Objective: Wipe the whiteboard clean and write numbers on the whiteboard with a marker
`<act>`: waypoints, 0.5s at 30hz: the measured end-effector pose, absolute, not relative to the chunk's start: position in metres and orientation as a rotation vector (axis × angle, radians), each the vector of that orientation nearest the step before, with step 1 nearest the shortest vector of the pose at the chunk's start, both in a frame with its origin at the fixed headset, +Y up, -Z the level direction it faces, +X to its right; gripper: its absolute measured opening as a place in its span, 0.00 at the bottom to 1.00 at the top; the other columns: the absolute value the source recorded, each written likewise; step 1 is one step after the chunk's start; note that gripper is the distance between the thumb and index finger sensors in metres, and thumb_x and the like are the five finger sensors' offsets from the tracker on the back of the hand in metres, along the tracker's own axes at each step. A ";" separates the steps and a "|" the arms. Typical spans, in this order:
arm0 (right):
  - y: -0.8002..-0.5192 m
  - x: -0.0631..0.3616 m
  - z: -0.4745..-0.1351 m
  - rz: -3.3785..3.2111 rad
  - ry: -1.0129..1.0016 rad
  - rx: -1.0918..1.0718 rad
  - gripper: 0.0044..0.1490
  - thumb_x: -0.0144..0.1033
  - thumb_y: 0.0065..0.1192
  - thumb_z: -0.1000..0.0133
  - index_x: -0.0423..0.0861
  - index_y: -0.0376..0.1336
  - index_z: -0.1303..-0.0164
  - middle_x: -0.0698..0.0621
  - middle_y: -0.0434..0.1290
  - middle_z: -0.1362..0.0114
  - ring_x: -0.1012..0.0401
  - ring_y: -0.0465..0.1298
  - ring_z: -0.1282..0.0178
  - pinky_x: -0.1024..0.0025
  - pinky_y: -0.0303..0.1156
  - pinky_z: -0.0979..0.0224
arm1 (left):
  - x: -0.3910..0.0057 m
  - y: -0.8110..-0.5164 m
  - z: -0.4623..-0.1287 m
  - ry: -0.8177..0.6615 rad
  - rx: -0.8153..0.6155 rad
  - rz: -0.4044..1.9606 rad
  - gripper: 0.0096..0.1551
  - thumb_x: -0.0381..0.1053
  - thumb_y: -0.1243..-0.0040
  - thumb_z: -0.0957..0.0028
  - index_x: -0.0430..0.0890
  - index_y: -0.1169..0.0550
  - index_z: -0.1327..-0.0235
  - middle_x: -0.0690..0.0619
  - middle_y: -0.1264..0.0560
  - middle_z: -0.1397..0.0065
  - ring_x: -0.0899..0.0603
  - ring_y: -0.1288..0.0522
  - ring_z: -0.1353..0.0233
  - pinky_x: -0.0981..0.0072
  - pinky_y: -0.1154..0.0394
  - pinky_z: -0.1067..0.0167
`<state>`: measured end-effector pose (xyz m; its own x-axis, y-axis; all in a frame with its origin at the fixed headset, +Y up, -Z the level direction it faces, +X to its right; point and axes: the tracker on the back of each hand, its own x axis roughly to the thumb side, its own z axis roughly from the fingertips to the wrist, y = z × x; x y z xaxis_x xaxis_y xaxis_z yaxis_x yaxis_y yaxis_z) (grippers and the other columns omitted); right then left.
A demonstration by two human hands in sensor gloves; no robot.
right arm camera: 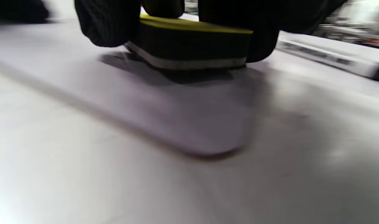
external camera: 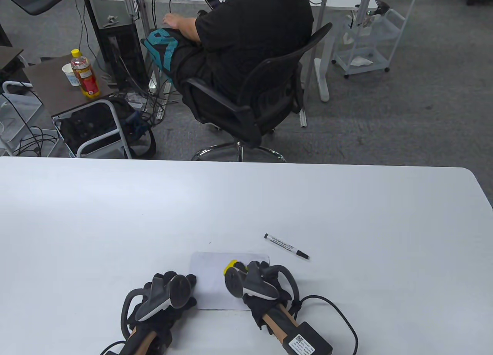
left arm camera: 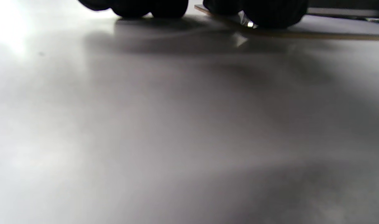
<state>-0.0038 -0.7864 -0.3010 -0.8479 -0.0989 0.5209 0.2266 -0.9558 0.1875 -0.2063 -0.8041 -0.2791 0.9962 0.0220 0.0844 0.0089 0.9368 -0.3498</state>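
Observation:
A small white whiteboard point(external camera: 213, 272) lies flat near the table's front edge; its surface looks blank where it shows. My right hand point(external camera: 256, 276) grips a yellow-topped eraser point(external camera: 232, 264) and holds it down on the board; in the right wrist view the eraser point(right arm camera: 189, 43) sits flat on the whiteboard point(right arm camera: 177, 112) with my fingers point(right arm camera: 108, 25) curled round it. My left hand point(external camera: 181, 289) rests at the board's left edge, and in the left wrist view its fingertips point(left arm camera: 270, 14) press on the board's edge point(left arm camera: 301, 33). A capped marker point(external camera: 286, 246) lies on the table right of the board.
The white table point(external camera: 115, 216) stretches wide beyond the board. Behind its far edge a person sits in a black office chair point(external camera: 254, 101), back turned. A cart with a bottle point(external camera: 85, 74) and cup stands at the far left.

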 end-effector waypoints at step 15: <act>-0.781 0.004 -0.283 -2.769 -0.385 -0.974 0.39 0.49 0.64 0.42 0.54 0.53 0.23 0.34 0.66 0.22 0.42 0.71 0.29 0.44 0.68 0.34 | -0.206 -0.804 -0.280 -0.086 -0.359 0.003 0.36 0.69 0.49 0.40 0.66 0.38 0.18 0.49 0.42 0.16 0.36 0.42 0.18 0.41 0.39 0.21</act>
<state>0.0043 -0.7812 -0.2834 -0.7689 -0.0837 0.6339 0.2536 -0.9500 0.1822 -0.2059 -0.8039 -0.2796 0.9963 0.0182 0.0839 0.0125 0.9361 -0.3514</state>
